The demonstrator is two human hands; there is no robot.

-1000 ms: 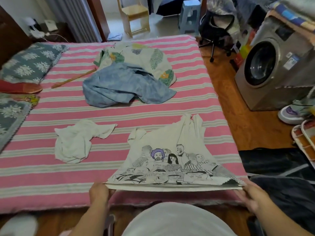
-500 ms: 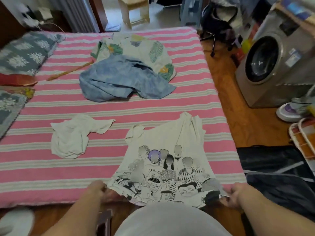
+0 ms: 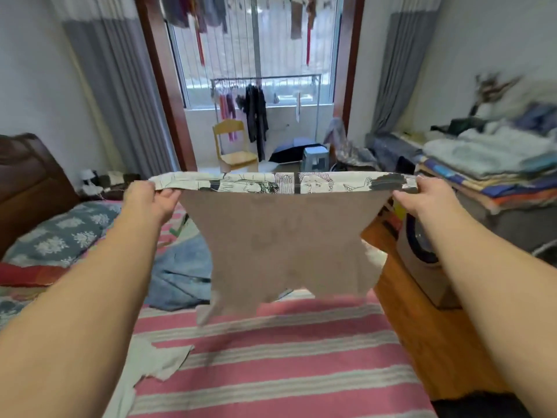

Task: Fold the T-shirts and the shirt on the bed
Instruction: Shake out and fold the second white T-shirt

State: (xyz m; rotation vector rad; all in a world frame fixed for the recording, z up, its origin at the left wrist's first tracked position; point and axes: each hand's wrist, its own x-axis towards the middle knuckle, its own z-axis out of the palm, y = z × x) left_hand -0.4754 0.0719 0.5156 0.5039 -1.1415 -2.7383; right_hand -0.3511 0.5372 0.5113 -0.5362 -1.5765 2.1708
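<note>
The printed white T-shirt (image 3: 283, 242) hangs in the air above the striped bed (image 3: 271, 357), its plain back side facing me and its sleeves dangling just over the cover. My left hand (image 3: 147, 197) grips the left corner of its hem and my right hand (image 3: 422, 197) grips the right corner, both arms stretched out at chest height. The hem is pulled taut, showing the drawn faces along the top edge. A blue shirt (image 3: 180, 276) lies crumpled behind it. A plain white T-shirt (image 3: 144, 366) lies at the bed's near left.
A patterned pillow (image 3: 60, 236) and a dark headboard (image 3: 27, 176) lie to the left. A washing machine (image 3: 422, 248) stands on the wooden floor to the right, under piled bedding (image 3: 488, 158). A small chair (image 3: 235, 149) and a stool (image 3: 315, 158) stand by the balcony door.
Both hands have lifted the printed T-shirt off the bed by its hem and raised it in front of me. My head has tilted up toward the balcony.
</note>
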